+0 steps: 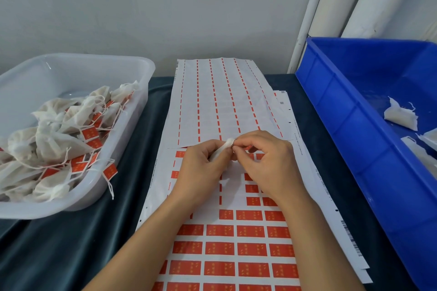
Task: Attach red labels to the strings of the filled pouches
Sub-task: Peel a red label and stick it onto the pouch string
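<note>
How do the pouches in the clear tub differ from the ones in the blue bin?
The pouches in the clear tub carry red labels on their strings; the pouches in the blue bin show none. The clear tub holds a heaped pile, while the blue bin shows only a few. Both sets are white fabric.

- A table covered in dark teal cloth [59,243] fills the lower frame.
- At left, a clear plastic tub [94,186] rests on it.
- In the centre lie label sheets [236,250].
- At right stands a blue crate [343,125].
</note>
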Tool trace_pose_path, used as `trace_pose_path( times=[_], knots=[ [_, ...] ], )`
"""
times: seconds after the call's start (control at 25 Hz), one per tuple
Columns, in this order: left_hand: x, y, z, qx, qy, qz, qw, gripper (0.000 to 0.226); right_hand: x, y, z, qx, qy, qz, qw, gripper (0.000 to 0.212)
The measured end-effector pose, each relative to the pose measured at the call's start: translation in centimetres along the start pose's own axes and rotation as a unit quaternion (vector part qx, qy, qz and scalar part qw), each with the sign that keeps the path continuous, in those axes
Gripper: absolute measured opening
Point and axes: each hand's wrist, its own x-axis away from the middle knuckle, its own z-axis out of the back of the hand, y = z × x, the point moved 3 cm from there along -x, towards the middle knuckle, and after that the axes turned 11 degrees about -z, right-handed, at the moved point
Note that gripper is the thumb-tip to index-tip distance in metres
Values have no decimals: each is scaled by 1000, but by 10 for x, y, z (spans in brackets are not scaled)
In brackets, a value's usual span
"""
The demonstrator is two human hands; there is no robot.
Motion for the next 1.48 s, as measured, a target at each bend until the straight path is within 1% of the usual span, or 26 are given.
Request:
trace_pose_path(
  times=[0.16, 0.36, 0.48, 0.6, 0.72, 0.76, 0.84, 0.88, 1.0, 1.12, 1.2, 1.28, 1.36, 1.48],
  knots=[
    [-1, -1, 0, -3, -11, 7, 1000, 20, 3, -5, -3, 35, 12, 19, 999, 10],
    [-2, 2, 0, 0, -25, 5, 1000, 25, 4, -8, -7, 53, -11, -9, 998, 9],
    [-1, 3, -1, 2, -28, -7, 1000, 28, 5, -9, -8, 19, -18, -37, 999, 15],
    [-1, 5, -1, 9, -11, -9, 1000, 27, 5, -10, -12, -29, -24, -46, 998, 18],
    [0, 9, 0, 71, 3, -10, 997, 9, 5, -14, -14, -72, -12, -43, 996, 18],
    [0, 10, 0, 90, -3, -20, 996, 9, 6, -15, -14, -85, -6, -42, 996, 15],
    [0, 13, 1, 99, -18, -48, 994, 18, 6, -15, -13, -101, 1, -43, 994, 12],
    [-1, 14, 1, 99, -22, -47, 994, 20, 6, -15, -13, -101, 2, -48, 994, 11],
    [-2, 10, 2, 101, -20, -21, 994, 24, 5, -13, -10, -72, 9, -69, 995, 9],
    [-2, 8, 2, 90, -21, -12, 996, 27, 3, -10, -7, -13, 32, -83, 996, 9],
    [-3, 7, 1, 87, -20, -8, 996, 25, 1, -9, -3, 20, 60, -91, 994, 12],
    [-3, 7, 0, 76, -25, -8, 997, 21, 1, -7, -2, 26, 85, -102, 991, 14],
    [-2, 8, 0, 61, -30, -14, 998, 16, 1, -6, -2, 0, 78, -111, 991, 12],
    [0, 7, 1, 21, -28, -30, 999, 9, -1, -4, -4, -108, 32, -141, 984, 11]
  ],
)
